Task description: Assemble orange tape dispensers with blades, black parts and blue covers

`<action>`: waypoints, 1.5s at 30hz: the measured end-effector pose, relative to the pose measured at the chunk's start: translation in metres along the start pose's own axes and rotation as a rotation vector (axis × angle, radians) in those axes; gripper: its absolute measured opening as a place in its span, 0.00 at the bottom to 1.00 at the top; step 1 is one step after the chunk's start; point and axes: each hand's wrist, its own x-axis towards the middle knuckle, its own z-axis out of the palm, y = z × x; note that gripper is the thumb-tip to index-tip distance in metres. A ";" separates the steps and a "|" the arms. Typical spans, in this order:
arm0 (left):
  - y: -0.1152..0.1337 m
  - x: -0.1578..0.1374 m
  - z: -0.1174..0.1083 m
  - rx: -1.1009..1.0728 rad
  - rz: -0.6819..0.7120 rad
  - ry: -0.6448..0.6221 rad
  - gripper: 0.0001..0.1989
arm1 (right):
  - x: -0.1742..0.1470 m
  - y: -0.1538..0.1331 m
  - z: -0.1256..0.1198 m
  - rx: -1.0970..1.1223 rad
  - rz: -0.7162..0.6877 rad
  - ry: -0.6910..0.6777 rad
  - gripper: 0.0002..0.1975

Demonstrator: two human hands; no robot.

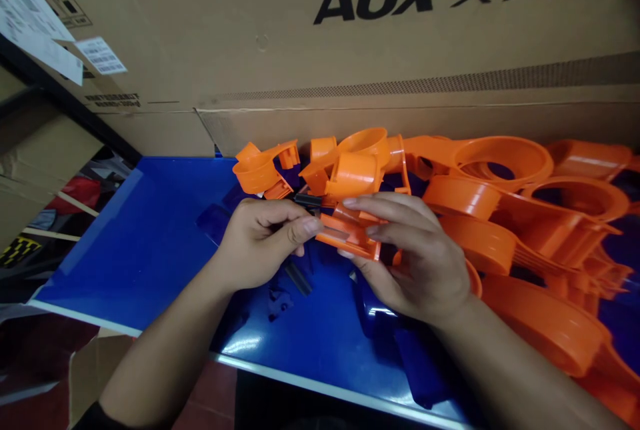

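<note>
Over the near middle of the table, my right hand is closed around an orange plastic tape dispenser, its open, box-like end turned toward my left hand. A thin greyish strip lies along that end. My left hand pinches at the strip's left end with thumb and forefinger; the fingertips hide exactly how it is gripped. Just behind the hands is a short black cylinder. Another black cylinder lies on the table below the left hand, near a small dark blue plastic piece.
Many orange tape dispensers are heaped on the right, with several more at the back. Dark blue plastic parts lie near the front edge. A large cardboard box walls off the back of the blue table.
</note>
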 end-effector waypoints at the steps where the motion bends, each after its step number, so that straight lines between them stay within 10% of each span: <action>1: -0.001 0.000 0.001 -0.001 0.013 0.005 0.12 | -0.001 0.000 0.000 0.012 0.014 0.007 0.24; 45: -0.002 -0.004 0.024 0.147 0.015 0.116 0.15 | 0.000 0.002 0.002 0.026 0.025 -0.021 0.26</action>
